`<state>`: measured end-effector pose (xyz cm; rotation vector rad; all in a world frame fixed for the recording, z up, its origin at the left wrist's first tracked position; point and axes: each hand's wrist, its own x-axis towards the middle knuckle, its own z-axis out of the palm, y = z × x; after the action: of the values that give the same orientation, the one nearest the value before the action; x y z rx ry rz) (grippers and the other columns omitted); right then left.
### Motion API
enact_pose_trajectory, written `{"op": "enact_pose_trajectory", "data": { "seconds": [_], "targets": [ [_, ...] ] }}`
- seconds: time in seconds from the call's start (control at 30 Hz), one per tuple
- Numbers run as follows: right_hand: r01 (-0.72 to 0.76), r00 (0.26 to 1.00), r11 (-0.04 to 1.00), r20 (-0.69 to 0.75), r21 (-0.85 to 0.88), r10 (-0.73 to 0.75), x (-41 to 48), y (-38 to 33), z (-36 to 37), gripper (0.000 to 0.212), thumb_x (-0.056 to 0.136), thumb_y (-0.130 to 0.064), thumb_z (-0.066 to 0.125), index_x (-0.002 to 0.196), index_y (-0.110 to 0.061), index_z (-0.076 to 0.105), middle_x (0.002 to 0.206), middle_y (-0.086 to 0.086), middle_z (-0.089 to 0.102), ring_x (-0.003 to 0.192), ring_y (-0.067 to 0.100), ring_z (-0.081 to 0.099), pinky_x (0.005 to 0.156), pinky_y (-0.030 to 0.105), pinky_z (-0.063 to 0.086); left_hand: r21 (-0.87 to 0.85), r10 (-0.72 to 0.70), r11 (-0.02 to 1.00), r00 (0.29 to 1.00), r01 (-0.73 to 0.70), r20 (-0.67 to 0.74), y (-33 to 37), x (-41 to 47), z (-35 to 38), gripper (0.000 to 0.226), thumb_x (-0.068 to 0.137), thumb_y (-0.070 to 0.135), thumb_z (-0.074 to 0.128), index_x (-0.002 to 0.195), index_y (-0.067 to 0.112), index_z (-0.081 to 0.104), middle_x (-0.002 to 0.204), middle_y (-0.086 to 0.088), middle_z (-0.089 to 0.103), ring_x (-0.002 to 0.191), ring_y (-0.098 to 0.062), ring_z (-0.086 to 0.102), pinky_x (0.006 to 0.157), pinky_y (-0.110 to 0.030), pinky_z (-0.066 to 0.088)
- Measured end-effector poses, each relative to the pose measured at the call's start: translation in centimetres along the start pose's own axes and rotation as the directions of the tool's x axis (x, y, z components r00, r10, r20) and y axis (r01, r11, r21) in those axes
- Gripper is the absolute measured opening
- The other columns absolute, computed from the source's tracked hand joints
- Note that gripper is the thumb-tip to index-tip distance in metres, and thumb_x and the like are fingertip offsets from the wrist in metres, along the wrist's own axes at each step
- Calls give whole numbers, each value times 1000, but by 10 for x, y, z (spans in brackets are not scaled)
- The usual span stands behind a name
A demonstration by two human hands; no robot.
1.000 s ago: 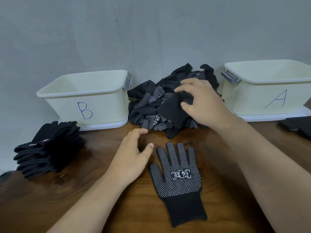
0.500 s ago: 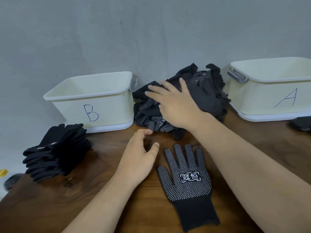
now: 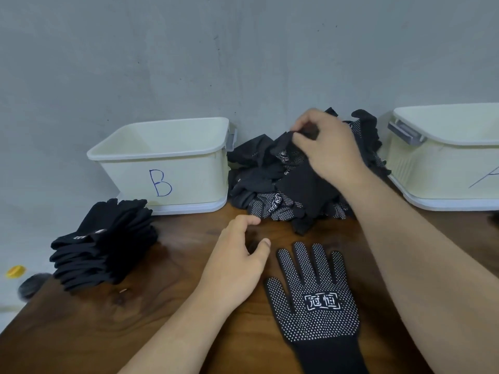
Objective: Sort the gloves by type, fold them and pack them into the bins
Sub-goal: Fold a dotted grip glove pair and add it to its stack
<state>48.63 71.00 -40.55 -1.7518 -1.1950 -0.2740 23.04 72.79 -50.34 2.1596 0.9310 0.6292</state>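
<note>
Grip has changed on my right hand (image 3: 332, 152): half a second back it lay flat, fingers spread, on the pile of gloves (image 3: 270, 179). Now thumb and forefinger pinch a fold of a black glove (image 3: 283, 143) at the top of that pile, which sits at the back edge of the counter (image 3: 162, 319) between bin B (image 3: 129, 171) and bin A (image 3: 437, 174). I cannot tell whether the pinched one is dotted or plain.

My left hand (image 3: 235, 263) has hardly moved. It rests loosely curled on the counter, holding nothing, just left of the dotted glove (image 3: 316, 300) laid flat near the front edge.

I read this as the next pick: lift it clear, check its type, then pair it with the flat glove or send it to the stack of plain black gloves (image 3: 105, 244) at the left edge. No glove shows in bin B, so packing seems not yet begun.
</note>
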Motion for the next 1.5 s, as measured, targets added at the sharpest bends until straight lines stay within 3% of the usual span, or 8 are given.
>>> {"op": "enact_pose_trajectory", "data": {
  "seconds": [0.1,0.37,0.63,0.9,1.13,1.2,1.33,1.5],
  "targets": [
    [-32,999,987,44,159,25,-1,-11,-22,5,92,-28,79,93,-29,74,88,-13,77,78,-3,67,80,26,54,8,-2,1000,1000,2,3,1,0,-1,37,101,46,64,135,51,48,137,27,51,100,27,45,80,-3,35],
    [92,992,973,63,212,-107,-2,-54,-51,11,103,-33,66,105,-35,77,92,-8,74,84,14,68,77,28,51,-80,-1,997,999,-3,-51,-2,1,1,34,101,38,66,132,46,53,137,30,57,129,10,51,100,-12,39],
    [118,922,978,346,174,-173,-14,-67,-58,15,107,-35,62,111,-40,76,98,-6,74,81,15,64,80,36,51,-678,-208,728,908,-105,-363,9,5,-9,15,112,23,50,115,26,65,121,7,74,114,-6,68,116,-52,46],
    [18,722,959,660,282,-207,-34,-86,-57,28,87,-31,89,112,-29,78,84,-5,79,72,23,63,78,40,55,-409,211,812,863,-417,-460,22,-16,-17,70,94,40,67,155,18,41,157,6,51,151,-20,44,124,-38,34],
    [-22,616,950,752,313,-234,-46,-100,-55,37,89,-18,87,124,-20,73,88,1,81,59,-3,62,63,8,44,-451,138,835,913,-315,-383,29,-19,-13,38,90,27,86,123,25,66,103,2,75,97,-13,72,87,-30,55],
    [-32,614,950,756,312,-228,-46,-99,-57,43,89,-16,87,129,-21,70,94,-1,81,66,0,64,69,14,49,-465,129,824,907,-323,-402,31,-19,-16,14,92,26,79,103,20,74,94,1,78,88,-9,70,82,-24,54],
    [15,622,973,760,232,-191,-42,-87,-63,55,83,-21,92,132,-27,68,115,-8,79,106,5,74,103,22,54,-553,46,775,900,-306,-434,36,-19,-18,16,92,34,75,92,19,75,85,2,77,81,-8,66,77,-26,56],
    [-237,744,872,657,429,-121,-37,-77,-63,22,85,-1,85,103,-10,75,104,15,80,94,28,78,92,47,64,-571,60,769,922,-286,-382,35,-19,-16,25,92,38,73,99,15,77,95,1,80,89,-7,69,84,-23,55]
  ]
}}
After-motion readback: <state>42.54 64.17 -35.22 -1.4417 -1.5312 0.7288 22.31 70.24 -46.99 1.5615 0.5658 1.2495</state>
